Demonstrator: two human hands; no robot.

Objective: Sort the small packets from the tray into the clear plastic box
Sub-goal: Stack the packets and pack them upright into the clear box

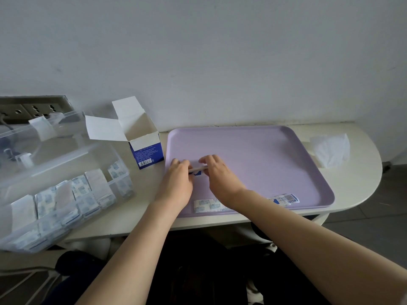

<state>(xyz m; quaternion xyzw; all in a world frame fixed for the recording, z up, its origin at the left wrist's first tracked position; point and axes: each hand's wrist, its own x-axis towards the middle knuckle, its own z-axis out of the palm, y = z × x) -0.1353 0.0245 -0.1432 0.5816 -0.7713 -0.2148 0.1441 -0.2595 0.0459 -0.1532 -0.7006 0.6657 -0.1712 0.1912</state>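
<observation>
A lilac tray (pixel 264 150) lies on the white table. Over its left part, my left hand (pixel 178 179) and my right hand (pixel 217 175) together pinch a thin stack of small packets (pixel 197 169) by its two ends, edge-on to the camera. More white-and-blue packets (pixel 207 205) lie flat at the tray's front edge, partly under my right forearm, and others (pixel 286 198) lie further right. The clear plastic box (pixel 66 190) stands at the left with several upright packets in its front compartments.
An opened blue-and-white carton (pixel 145 150) stands between the box and the tray. A crumpled white tissue (pixel 330 150) lies at the table's right end. A wall socket strip (pixel 26 108) is behind the box. The table's rounded edge drops off at the right.
</observation>
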